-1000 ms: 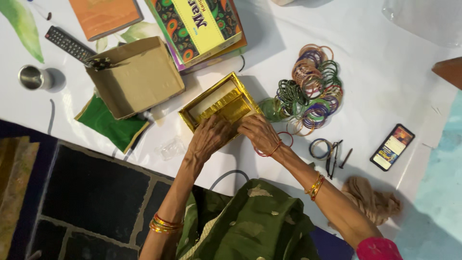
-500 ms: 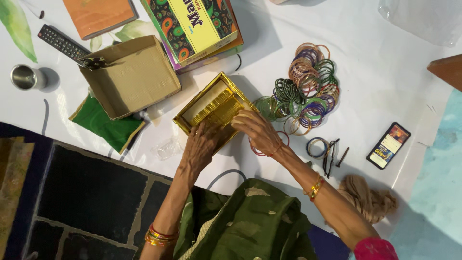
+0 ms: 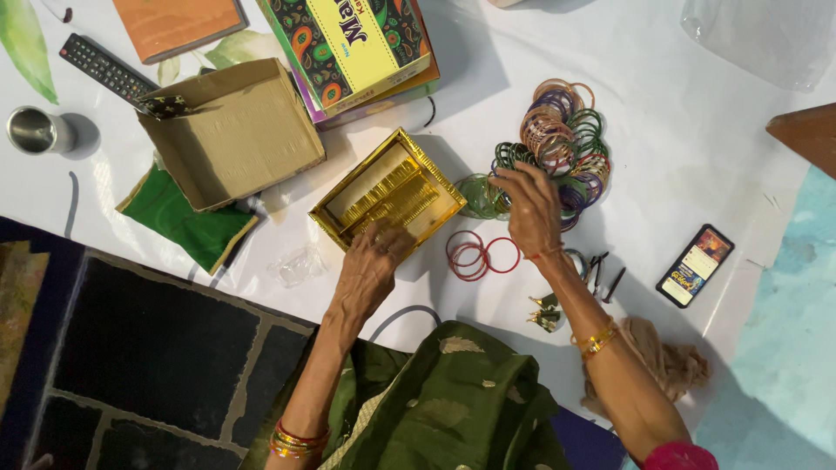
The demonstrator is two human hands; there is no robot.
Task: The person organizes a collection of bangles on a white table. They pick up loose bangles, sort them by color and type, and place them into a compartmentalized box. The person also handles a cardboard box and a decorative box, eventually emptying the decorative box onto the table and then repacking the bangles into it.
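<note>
Two hands, two jobs: your left hand [image 3: 370, 261] rests flat-fingered on the near edge of the shiny gold rectangular tray [image 3: 387, 191], while your right hand [image 3: 531, 207], fingers curled loosely, touches the heap of coloured glass bangles [image 3: 562, 139] just beyond its fingertips.

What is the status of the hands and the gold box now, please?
Left hand rests on gold box near edge. Right hand over bangle pile, grip unclear. Red bangles lie loose beside box.
</note>
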